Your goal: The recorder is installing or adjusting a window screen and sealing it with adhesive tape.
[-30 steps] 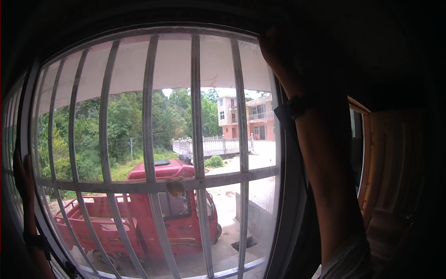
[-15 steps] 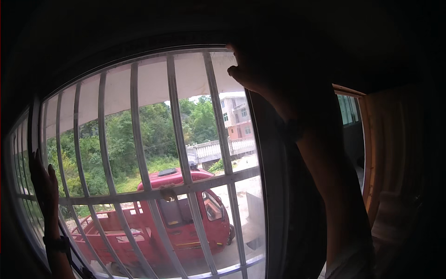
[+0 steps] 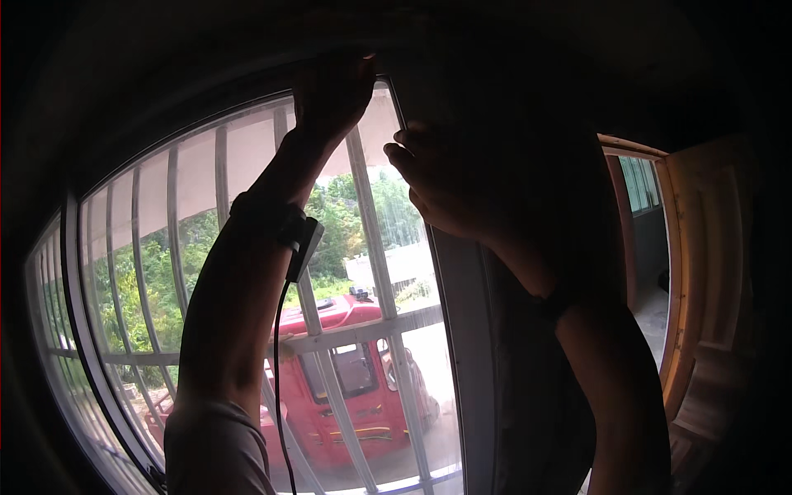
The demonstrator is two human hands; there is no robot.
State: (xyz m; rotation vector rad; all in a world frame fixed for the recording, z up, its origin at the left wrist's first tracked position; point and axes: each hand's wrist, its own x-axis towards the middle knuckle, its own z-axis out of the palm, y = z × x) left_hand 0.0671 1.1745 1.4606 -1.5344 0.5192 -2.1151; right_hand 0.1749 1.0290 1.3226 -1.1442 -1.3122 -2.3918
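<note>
A large window with a dark frame fills the left and middle, and pale upright bars stand outside its glass. My left hand is raised to the upper edge of the window, near its top right corner; shadow hides most of its fingers. Lower and to the right, my right hand is at the frame's right upright, its bent fingertips showing against the bright glass. The fingers look curled round the frame edge. On my left wrist sits a dark band with a small box and a hanging cable.
Beyond the bars a red three-wheeled cargo vehicle stands outside, with trees behind it. At the right a brown wooden door stands ajar beside a doorway. Dark wall surrounds the window.
My left hand has moved from the window's left side up and across to its top right. My right hand has slid somewhat lower along the right upright. The view has shifted slightly.
</note>
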